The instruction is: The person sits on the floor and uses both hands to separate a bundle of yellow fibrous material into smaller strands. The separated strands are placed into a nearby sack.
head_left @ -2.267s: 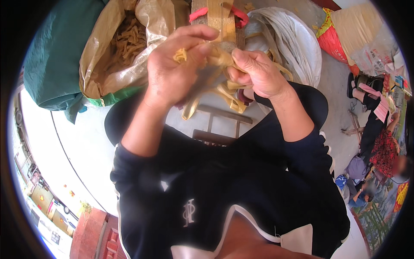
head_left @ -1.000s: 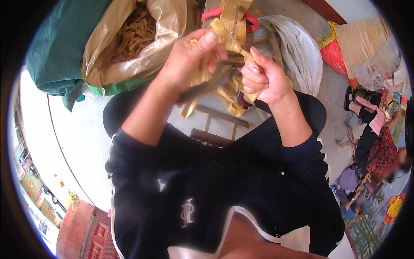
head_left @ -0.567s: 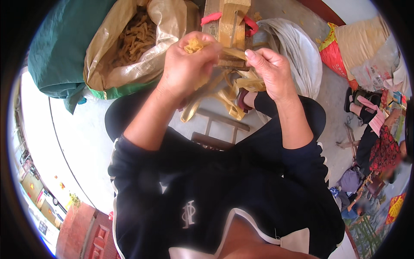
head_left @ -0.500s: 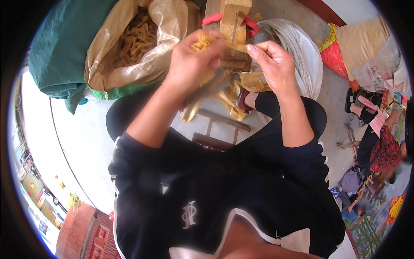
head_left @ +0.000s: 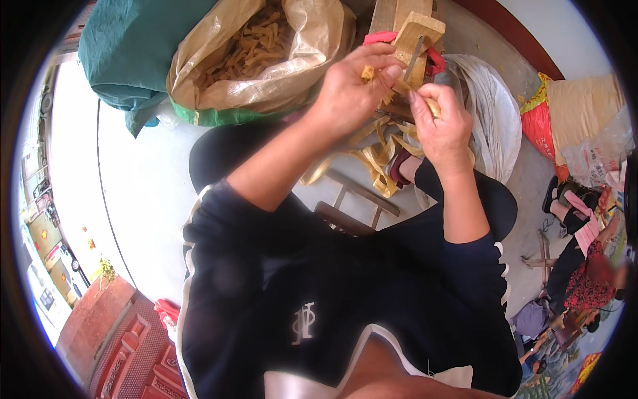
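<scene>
Strip [head_left: 433, 107] gripped in the right hand [head_left: 446, 128], I see; the left hand [head_left: 349, 91] loosely holds a bit [head_left: 367, 74].

A tan sack [head_left: 319, 40] and white sack [head_left: 497, 126] occupy the floor [head_left: 527, 223].

one left hand [head_left: 352, 86], one right hand [head_left: 448, 126], several yellow strips [head_left: 377, 169] too tangled to count, one open tan sack [head_left: 312, 40], one white sack [head_left: 498, 130], one dark-green bundle [head_left: 133, 53], one slotted wooden piece [head_left: 420, 28]
</scene>
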The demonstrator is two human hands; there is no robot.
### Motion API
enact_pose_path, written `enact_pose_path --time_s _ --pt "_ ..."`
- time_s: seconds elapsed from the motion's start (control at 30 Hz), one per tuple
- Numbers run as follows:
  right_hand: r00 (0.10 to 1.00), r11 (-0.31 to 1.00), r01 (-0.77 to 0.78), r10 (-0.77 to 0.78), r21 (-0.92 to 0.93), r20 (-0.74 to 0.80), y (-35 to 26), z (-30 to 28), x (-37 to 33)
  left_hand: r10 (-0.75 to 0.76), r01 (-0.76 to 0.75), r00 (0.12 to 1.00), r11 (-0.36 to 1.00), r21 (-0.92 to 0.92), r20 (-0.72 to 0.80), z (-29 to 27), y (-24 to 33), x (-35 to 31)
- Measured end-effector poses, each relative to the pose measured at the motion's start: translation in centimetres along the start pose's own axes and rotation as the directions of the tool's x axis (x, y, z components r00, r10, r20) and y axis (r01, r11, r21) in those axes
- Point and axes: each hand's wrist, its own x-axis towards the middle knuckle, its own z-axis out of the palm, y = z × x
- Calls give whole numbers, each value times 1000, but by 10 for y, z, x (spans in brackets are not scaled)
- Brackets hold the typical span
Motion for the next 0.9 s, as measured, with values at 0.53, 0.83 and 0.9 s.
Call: enact_pose_path --time_s 0.53,0.83,0.9 --pt "978 912 16 -100 410 184 -19 -44 0 -323 336 610 932 133 724 4 29 -31" --pt "868 704 -470 260 532 424 -5 -24 -10 456 -658 728 673 337 512 -9 23 -14" --pt "622 138 -778 304 613 721 -4 -19 -13 660 -809 561 307 502 500 -9 9 -9"
